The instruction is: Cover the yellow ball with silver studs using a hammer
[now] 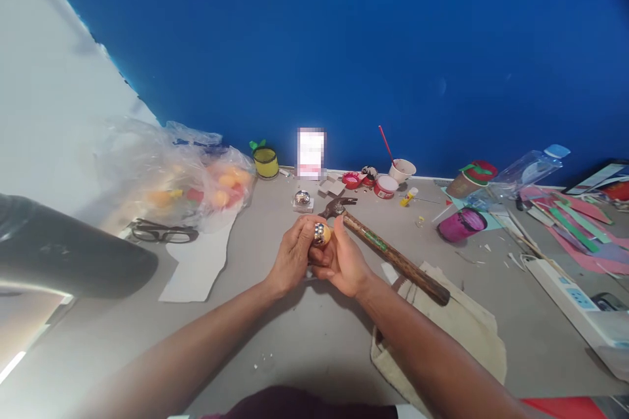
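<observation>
Between my two hands is a small rounded yellow-orange piece set with shiny silver studs; its exact kind is unclear. My left hand is closed on its left side, thumb against the studs. From the right, my right hand cups it with curled fingers, its thumb raised. The fingers hide much of the piece. Just beyond my hands lies a claw hammer, its wooden handle slanting toward the lower right. Silver studs sit heaped in a small clear dish behind my left hand.
A phone-like bright screen stands against the blue wall. Red paint pots, a white cup with a brush, and a glue stick are nearby. Glasses lie left; a cloth and power strip lie right.
</observation>
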The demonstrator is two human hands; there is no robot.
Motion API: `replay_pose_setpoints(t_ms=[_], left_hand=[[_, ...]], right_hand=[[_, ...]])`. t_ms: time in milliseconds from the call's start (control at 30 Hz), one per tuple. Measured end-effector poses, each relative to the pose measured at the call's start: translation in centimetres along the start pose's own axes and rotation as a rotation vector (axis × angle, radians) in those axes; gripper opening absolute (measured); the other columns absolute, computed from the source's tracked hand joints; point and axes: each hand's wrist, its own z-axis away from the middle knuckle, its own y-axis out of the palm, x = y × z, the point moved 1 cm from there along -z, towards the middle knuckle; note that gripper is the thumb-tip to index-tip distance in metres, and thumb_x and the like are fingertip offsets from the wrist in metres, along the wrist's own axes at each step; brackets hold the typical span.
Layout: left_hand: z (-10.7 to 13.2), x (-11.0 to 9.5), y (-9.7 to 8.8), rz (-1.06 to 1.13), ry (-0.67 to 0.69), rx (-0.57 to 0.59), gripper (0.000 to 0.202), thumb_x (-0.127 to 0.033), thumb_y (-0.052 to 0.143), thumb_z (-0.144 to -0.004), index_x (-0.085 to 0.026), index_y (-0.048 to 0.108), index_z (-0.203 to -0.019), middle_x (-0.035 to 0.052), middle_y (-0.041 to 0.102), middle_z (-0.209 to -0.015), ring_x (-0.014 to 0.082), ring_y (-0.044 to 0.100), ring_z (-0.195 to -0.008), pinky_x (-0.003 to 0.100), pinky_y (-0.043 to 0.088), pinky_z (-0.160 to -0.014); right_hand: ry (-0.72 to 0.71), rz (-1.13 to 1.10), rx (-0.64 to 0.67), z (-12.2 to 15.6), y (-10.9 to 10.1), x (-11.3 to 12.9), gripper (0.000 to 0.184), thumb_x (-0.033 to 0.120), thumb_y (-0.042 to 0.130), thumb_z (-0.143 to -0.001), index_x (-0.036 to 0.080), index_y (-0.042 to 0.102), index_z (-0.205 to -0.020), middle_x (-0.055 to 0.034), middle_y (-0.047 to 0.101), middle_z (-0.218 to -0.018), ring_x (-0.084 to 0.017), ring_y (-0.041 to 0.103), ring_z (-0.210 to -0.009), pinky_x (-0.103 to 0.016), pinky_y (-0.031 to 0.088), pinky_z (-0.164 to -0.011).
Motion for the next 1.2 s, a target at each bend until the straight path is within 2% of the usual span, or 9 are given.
replay_pose_setpoints(t_ms=[100, 333, 467, 633, 867, 933, 1033, 1133, 1200], left_hand=[[0.1, -0.3, 0.0, 0.006, -0.029, -0.058, 0.053, -0.063, 0.041, -0.098, -0.018, 0.066, -0.112, -0.0030, 0.057, -0.065, 0.0108, 0.053, -0.050, 0.022, 0.047, -0.050], [0.7, -1.4, 0.6, 0.053, -0.064, -0.010, 0.055, -0.063, 0.038, -0.098, -0.018, 0.063, -0.118, -0.0036, 0.057, -0.061, 0.0125, 0.058, -0.045, 0.022, 0.048, -0.040], [0.9, -1.3, 0.8, 0.048, -0.026, -0.043, 0.056, -0.063, 0.038, -0.098, -0.017, 0.066, -0.112, 0.0010, 0.065, -0.076, 0.0107, 0.059, -0.047, 0.022, 0.051, -0.039], [1.2, -1.1, 1.1, 0.095, -0.118, -0.063, 0.059, -0.067, 0.039, -0.096, -0.018, 0.064, -0.117, 0.0043, 0.067, -0.093, 0.0107, 0.059, -0.045, 0.027, 0.055, -0.036], [0.4, -1.1, 0.0, 0.219, -0.144, 0.088, 0.069, -0.072, 0.037, -0.094, -0.017, 0.062, -0.128, -0.0007, 0.058, -0.061, 0.0170, 0.062, -0.048, 0.029, 0.056, -0.041], [-0.1, -1.4, -0.6, 0.214, -0.108, 0.169, 0.065, -0.069, 0.052, -0.090, -0.020, 0.062, -0.132, 0.0030, 0.065, -0.075, 0.0184, 0.066, -0.059, 0.031, 0.058, -0.051], [-0.9, -2.1, -1.5, 0.100, 0.009, 0.158, 0.052, -0.048, 0.082, -0.075, -0.021, 0.071, -0.118, 0.0092, 0.066, -0.117, 0.0141, 0.066, -0.070, 0.026, 0.056, -0.060], [-1.4, -2.6, -2.2, 0.194, -0.090, 0.157, 0.043, -0.047, 0.078, -0.080, -0.019, 0.072, -0.112, 0.0071, 0.069, -0.104, 0.0107, 0.061, -0.059, 0.025, 0.051, -0.055], [-1.5, -2.6, -2.9, 0.364, -0.190, 0.143, 0.042, -0.049, 0.076, -0.083, -0.017, 0.071, -0.110, 0.0064, 0.070, -0.095, 0.0142, 0.065, -0.066, 0.027, 0.054, -0.061]], right_hand=[[-0.070, 0.061, 0.013, 0.2, 0.2, -0.2, 0.056, 0.072, 0.071, -0.076, 0.021, 0.056, -0.093, 0.0057, 0.052, -0.058, -0.007, 0.034, -0.046, -0.014, 0.025, -0.038], [-0.246, 0.242, 0.053, 0.5, 0.0, -0.7, 0.048, 0.068, 0.060, -0.088, 0.021, 0.055, -0.095, 0.0083, 0.041, -0.059, -0.007, 0.031, -0.047, -0.016, 0.027, -0.039], [-0.269, 0.280, 0.084, 0.4, -0.2, -1.1, 0.047, 0.068, 0.057, -0.090, 0.021, 0.053, -0.093, 0.0090, 0.034, -0.061, -0.007, 0.027, -0.048, -0.017, 0.027, -0.039], [-0.281, 0.297, 0.115, 0.4, -0.5, -1.5, 0.041, 0.063, 0.053, -0.096, 0.022, 0.051, -0.093, 0.0085, 0.033, -0.063, -0.007, 0.028, -0.048, -0.017, 0.027, -0.039], [-0.215, 0.175, 0.156, 0.2, -0.1, -0.4, 0.050, 0.070, 0.056, -0.090, 0.020, 0.056, -0.091, 0.0064, 0.041, -0.060, -0.008, 0.030, -0.050, -0.017, 0.028, -0.041], [-0.180, 0.121, 0.110, 0.1, -0.3, -0.1, 0.054, 0.074, 0.059, -0.086, 0.020, 0.056, -0.086, 0.0056, 0.043, -0.059, -0.008, 0.031, -0.050, -0.018, 0.028, -0.041], [-0.133, 0.106, 0.076, 0.1, -0.7, 0.3, 0.059, 0.079, 0.061, -0.080, 0.020, 0.056, -0.078, 0.0033, 0.049, -0.061, -0.008, 0.036, -0.050, -0.019, 0.029, -0.042], [-0.119, 0.198, 0.129, 0.3, -0.7, 0.7, 0.064, 0.082, 0.055, -0.081, 0.019, 0.062, -0.089, -0.0018, 0.061, -0.067, -0.010, 0.043, -0.051, -0.020, 0.030, -0.043], [-0.147, 0.317, 0.115, 0.4, -0.7, 1.0, 0.061, 0.077, 0.056, -0.085, 0.018, 0.064, -0.102, -0.0034, 0.066, -0.070, -0.011, 0.045, -0.052, -0.021, 0.031, -0.044]])
